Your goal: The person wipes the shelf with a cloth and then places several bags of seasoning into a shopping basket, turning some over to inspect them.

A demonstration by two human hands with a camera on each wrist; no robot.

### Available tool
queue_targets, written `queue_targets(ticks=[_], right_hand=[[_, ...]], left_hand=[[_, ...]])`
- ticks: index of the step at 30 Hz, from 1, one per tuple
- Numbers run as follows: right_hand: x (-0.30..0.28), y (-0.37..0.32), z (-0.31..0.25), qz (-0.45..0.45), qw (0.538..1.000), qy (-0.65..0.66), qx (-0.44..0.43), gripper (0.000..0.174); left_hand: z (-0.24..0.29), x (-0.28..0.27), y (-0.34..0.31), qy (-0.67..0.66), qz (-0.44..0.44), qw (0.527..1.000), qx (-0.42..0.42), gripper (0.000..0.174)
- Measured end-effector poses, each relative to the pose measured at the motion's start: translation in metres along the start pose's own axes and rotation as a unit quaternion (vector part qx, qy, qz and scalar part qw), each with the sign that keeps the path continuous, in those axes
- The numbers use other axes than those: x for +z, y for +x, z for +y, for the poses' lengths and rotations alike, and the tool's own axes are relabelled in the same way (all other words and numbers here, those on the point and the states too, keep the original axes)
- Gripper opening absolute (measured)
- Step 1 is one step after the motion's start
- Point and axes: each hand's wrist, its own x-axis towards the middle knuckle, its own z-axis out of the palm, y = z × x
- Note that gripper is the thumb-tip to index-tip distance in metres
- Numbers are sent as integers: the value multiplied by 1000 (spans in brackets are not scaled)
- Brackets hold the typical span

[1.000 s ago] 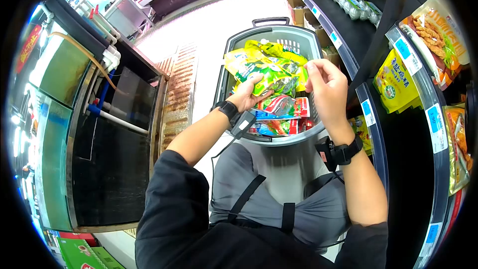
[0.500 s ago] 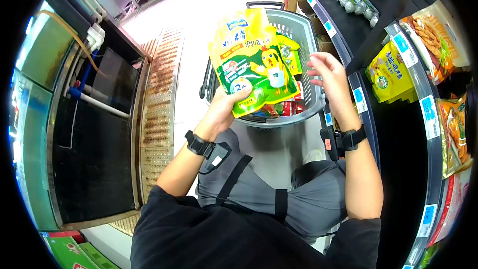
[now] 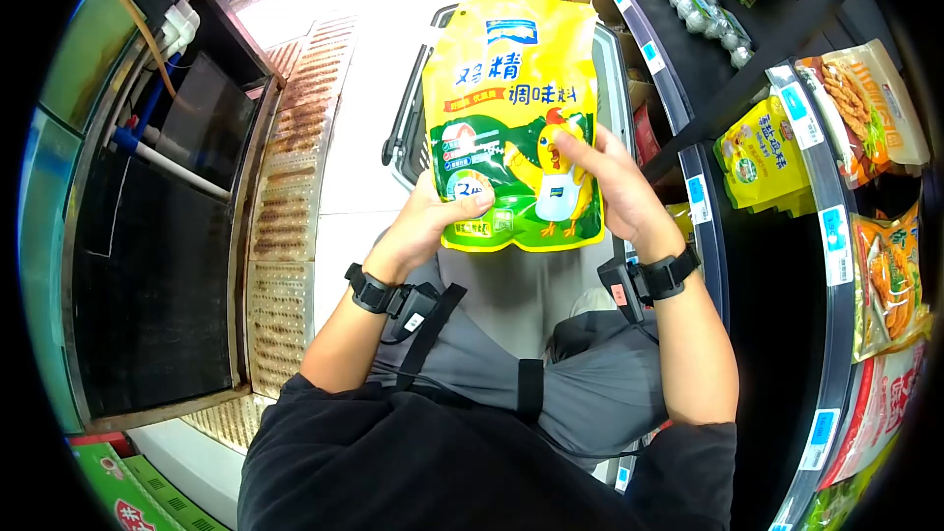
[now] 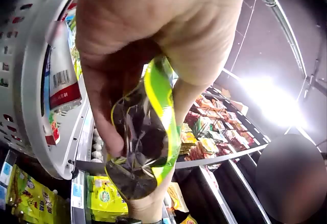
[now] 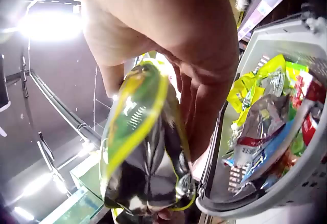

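A large yellow and green seasoning pouch (image 3: pixel 511 138) with a cartoon chick on its front is held upright between both hands, above the basket. My left hand (image 3: pixel 418 226) grips its lower left edge, thumb across the front. At the right edge my right hand (image 3: pixel 619 182) pinches it, thumb near the chick's head. The pouch's bottom (image 4: pixel 140 137) shows in the left wrist view, with fingers behind it. Behind the pouch, the grey shopping basket (image 3: pixel 612 49) is mostly hidden; the right wrist view shows several colourful packets (image 5: pixel 265 116) inside it.
Shelves on the right carry yellow pouches (image 3: pixel 762 157), snack bags (image 3: pixel 885 275) and egg cartons (image 3: pixel 693 5), with price tags (image 3: pixel 834 236) along their edges. A fish tank stand (image 3: pixel 157 265) lines the left, beside a rusty floor grate (image 3: pixel 295 206). Green boxes (image 3: pixel 128 492) sit at lower left.
My left hand has lifted the pouch from the basket and turned its front towards the head camera. My right hand has moved in from beside the basket and taken the pouch's right edge.
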Motion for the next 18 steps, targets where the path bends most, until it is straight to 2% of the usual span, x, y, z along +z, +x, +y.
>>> queue_targets(ticks=[3, 5, 7, 9, 10, 11, 13, 14, 15, 16, 17, 18], right_hand=[[2, -4, 4, -10, 1000, -6, 9, 49], [-3, -4, 8, -5, 997, 61, 54, 45], [-8, -4, 12, 24, 990, 120, 63, 42], [-13, -5, 14, 38, 984, 168, 34, 41], [-18, -7, 11, 59, 983, 169, 28, 40], [-24, -9, 7, 78, 981, 178, 13, 40], [-33, -15, -4, 99, 976, 189, -40, 40], [-36, -20, -14, 98, 974, 199, -48, 39], [-44, -20, -18, 123, 967, 209, -77, 38], [-54, -22, -25, 116, 963, 231, -77, 37], [-64, -25, -31, 110, 958, 253, -76, 37], [-71, -27, -36, 121, 952, 269, -87, 36]], left_hand=[[-1, 4, 0, -31, -13, 999, -12, 44], [2, 6, 2, -39, -13, 997, -59, 43], [0, -1, 6, -86, -50, 991, -88, 51], [-1, -4, 9, -121, -98, 985, -79, 54], [-1, -4, 11, -82, -59, 993, -67, 53], [-3, -7, 13, -84, -58, 992, -68, 53], [-11, -16, 19, 79, 17, 997, -3, 46], [-18, -18, 21, 161, 58, 985, 26, 36], [-25, -22, 22, 161, 55, 985, 24, 36], [-30, -27, 23, 346, 69, 931, 93, 30], [-34, -29, 23, 517, 79, 838, 159, 25], [-37, -28, 21, 586, 99, 776, 209, 21]])
